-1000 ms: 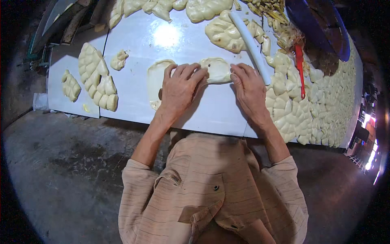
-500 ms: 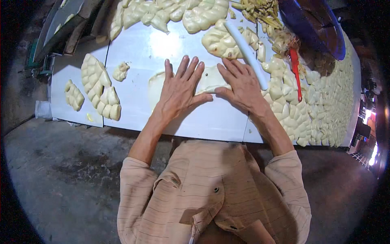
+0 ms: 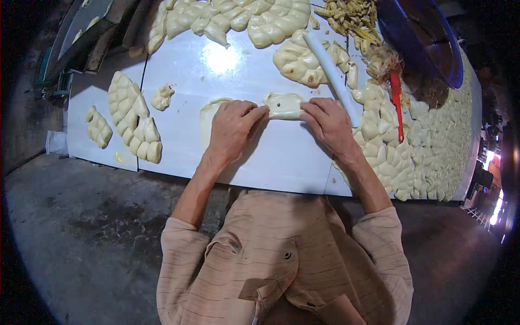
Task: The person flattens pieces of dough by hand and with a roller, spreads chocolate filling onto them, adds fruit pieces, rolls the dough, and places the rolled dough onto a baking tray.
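A thin, pale sheet of dough (image 3: 285, 107) lies on the white table, with a small dark speck on it. My left hand (image 3: 233, 129) has its fingers curled and pressed together at the left end of this piece. At the right end, my right hand (image 3: 331, 124) pinches the dough between thumb and fingers. More flat dough (image 3: 207, 123) spreads out to the left, partly under my left hand. Just past my right hand rests a smooth, pale blue-white rod (image 3: 331, 76), leaning against a lumpy dough mass (image 3: 298, 57).
Scored dough slabs (image 3: 125, 97) and a small lump (image 3: 162, 97) lie to the left. Many dough pieces (image 3: 422, 146) cover the right side, with a red-handled tool (image 3: 396, 97). Yellowish strips (image 3: 351, 16) and a blue basin (image 3: 456, 65) stand far right. More dough (image 3: 276, 24) lines the back.
Both hands were lying flat with fingers spread over the dough. Now their fingers have curled in to grip its ends, and more of the sheet between them shows.
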A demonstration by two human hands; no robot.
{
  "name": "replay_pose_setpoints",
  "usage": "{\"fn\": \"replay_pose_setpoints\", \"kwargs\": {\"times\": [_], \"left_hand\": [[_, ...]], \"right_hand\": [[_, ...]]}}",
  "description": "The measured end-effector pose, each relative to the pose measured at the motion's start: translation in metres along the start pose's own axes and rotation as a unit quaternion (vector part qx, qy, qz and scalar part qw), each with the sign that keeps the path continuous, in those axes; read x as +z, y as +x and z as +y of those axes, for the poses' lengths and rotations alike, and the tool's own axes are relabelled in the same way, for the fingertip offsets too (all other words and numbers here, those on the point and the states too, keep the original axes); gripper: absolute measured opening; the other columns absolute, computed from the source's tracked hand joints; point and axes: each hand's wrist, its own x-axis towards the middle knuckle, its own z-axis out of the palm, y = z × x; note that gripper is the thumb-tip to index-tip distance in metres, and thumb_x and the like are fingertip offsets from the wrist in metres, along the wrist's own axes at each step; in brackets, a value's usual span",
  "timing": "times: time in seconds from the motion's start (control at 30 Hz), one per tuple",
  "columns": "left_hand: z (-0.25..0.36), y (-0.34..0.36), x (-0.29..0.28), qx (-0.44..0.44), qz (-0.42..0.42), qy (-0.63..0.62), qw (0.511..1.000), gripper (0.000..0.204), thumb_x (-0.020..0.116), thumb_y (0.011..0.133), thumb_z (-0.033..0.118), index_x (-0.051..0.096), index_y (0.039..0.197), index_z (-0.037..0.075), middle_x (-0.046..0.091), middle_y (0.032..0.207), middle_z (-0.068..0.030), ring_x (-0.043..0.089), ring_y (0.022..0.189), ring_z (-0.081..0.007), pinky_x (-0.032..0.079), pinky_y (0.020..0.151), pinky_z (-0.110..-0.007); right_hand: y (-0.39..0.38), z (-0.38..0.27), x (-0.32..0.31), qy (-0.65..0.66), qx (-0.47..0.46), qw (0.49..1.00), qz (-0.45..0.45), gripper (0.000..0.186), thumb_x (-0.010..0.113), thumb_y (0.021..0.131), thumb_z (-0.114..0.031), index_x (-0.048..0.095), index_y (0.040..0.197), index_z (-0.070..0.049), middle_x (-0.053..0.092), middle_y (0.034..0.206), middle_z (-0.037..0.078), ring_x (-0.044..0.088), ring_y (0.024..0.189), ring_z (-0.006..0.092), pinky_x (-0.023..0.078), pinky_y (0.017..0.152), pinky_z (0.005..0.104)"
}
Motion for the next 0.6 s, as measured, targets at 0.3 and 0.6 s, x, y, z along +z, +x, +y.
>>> {"fn": "replay_pose_setpoints", "kwargs": {"times": [0.3, 0.6], "left_hand": [[0.010, 0.002, 0.005, -0.005, 0.057, 0.035, 0.998, 0.027, 0.074, 0.082, 0.014, 0.074, 0.109, 0.018, 0.069, 0.097, -0.0023, 0.066, 0.083, -0.0200, 0.048, 0.075, -0.037], [0.012, 0.013, 0.015, -0.027, 0.088, 0.042, 0.995, 0.022, 0.073, 0.086, 0.017, 0.071, 0.107, 0.017, 0.066, 0.101, -0.0014, 0.064, 0.079, -0.0187, 0.047, 0.067, -0.037]], "right_hand": [[0.010, -0.015, 0.000, -0.029, 0.000, 0.999, 0.035, 0.034, 0.071, 0.088, -0.022, 0.066, 0.120, -0.012, 0.065, 0.117, 0.010, 0.063, 0.103, 0.0282, 0.049, 0.085, 0.0423], [0.017, -0.012, 0.008, -0.052, 0.031, 0.997, 0.047, 0.036, 0.073, 0.086, -0.023, 0.067, 0.120, -0.012, 0.064, 0.115, 0.009, 0.064, 0.100, 0.0271, 0.049, 0.083, 0.0432]]}}
